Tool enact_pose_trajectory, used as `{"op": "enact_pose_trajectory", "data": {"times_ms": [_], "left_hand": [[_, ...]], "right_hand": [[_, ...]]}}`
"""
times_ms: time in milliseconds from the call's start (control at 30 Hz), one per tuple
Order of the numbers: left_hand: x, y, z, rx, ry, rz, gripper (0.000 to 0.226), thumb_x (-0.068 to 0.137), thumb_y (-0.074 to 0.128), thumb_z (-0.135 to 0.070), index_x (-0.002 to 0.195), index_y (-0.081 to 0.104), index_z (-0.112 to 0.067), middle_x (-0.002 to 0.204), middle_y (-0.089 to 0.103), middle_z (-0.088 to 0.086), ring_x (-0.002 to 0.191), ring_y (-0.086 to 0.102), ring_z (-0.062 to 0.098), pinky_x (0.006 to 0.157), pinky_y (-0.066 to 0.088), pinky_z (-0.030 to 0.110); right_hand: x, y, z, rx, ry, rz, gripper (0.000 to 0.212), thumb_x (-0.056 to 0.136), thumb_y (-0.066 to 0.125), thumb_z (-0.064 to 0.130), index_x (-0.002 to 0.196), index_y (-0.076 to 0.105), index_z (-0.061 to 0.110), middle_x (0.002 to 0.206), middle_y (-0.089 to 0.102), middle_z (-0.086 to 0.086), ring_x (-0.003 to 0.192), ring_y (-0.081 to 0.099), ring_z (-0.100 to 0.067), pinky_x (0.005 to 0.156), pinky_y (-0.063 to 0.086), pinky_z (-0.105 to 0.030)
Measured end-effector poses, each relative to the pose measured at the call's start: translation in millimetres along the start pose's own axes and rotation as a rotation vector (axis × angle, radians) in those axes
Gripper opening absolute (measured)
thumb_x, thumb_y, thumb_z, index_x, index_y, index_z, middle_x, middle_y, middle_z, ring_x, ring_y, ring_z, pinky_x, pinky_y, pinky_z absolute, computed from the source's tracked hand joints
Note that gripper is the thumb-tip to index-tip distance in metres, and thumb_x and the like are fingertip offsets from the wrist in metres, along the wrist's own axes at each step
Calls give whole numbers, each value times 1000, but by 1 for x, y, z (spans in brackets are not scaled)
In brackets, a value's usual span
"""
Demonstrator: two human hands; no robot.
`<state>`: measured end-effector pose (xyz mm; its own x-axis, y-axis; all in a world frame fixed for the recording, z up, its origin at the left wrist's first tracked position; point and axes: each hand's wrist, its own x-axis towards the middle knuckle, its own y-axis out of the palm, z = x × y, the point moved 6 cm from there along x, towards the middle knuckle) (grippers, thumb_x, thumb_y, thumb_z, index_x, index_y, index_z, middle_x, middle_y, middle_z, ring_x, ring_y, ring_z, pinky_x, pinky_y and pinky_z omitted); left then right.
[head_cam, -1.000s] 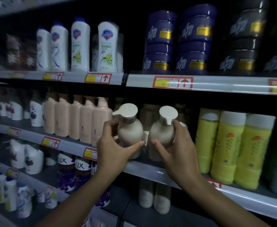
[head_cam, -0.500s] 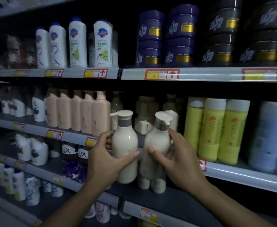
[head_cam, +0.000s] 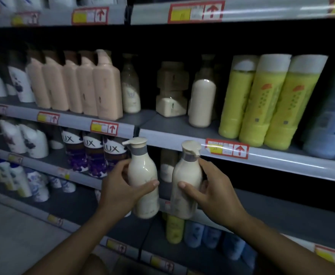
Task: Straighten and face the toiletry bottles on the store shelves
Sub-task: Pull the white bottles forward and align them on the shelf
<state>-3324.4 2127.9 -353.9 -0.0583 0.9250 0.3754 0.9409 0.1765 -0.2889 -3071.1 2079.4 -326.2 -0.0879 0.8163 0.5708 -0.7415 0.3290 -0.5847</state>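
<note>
Each hand grips one cream pump bottle around its body: the left hand (head_cam: 121,187) wraps the left pump bottle (head_cam: 142,181), thumb across its front, and the right hand (head_cam: 212,193) wraps the right pump bottle (head_cam: 186,181), thumb on its front, fingers curled behind. Both bottles are upright, held in the air side by side with a narrow gap between them, out in front of the shelf edge (head_cam: 182,140) and below the level of that shelf. The left bottle's spout points left; the right one's pump head is turned toward the camera and right.

The step in hand looks like carrying a pair of the same product to be placed and faced. A bare stretch of shelf (head_cam: 148,119) lies between the peach bottles (head_cam: 103,86) and a lone cream bottle (head_cam: 202,102), with tan gift packs (head_cam: 171,92) behind. Yellow bottles (head_cam: 269,100) stand to the right, Lux bottles (head_cam: 92,153) on the shelf below.

The next move probably calls for lifting both over the price strip, setting them down at the front, labels outward and spouts matched.
</note>
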Motion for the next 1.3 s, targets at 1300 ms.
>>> {"op": "enact_pose_trajectory", "data": {"times_ms": [1300], "left_hand": [[83,108,86,127,-52,-136,87,46,90,-65,117,56,-29,112,68,-6,98,68,13,83,60,42]], "right_hand": [[45,58,-138,-51,255,-82,55,85,72,62,116,66,17,96,75,3,85,72,-12,75,60,-40]]}}
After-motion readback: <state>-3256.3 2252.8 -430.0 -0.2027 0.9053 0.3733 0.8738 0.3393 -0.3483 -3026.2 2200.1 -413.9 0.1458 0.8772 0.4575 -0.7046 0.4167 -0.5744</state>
